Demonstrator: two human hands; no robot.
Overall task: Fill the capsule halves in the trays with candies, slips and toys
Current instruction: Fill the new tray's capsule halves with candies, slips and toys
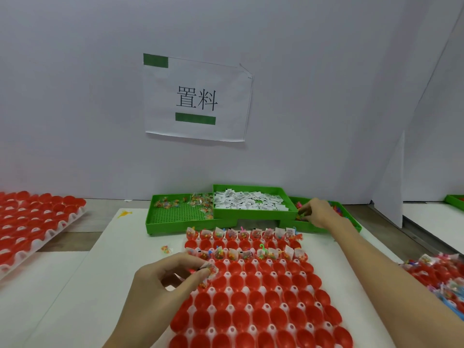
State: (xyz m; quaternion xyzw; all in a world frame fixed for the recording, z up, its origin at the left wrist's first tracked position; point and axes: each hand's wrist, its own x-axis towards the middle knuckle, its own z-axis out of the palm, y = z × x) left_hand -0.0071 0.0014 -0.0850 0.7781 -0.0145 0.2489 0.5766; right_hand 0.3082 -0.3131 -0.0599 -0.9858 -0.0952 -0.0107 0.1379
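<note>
1. A white counter (pixel 82 285) meets a pale wall bearing a paper sign (pixel 197 99).
2. The tray of red capsule halves (pixel 253 295) lies centred; two far rows are filled.
3. The left hand (pixel 160 285) pinches a candy packet (pixel 209 268) at the tray's left edge.
4. The right hand (pixel 317 212), fingers curled, reaches into the right green bin (pixel 326 228) beside the slips bin (pixel 251 200); whether it holds anything I cannot tell.
5. Bare counter stretches left of the tray.

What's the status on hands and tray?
Left hand pinching candy packet over capsule tray. Right hand reaching into toy bin. Two rows filled. Nothing blocking.
</note>
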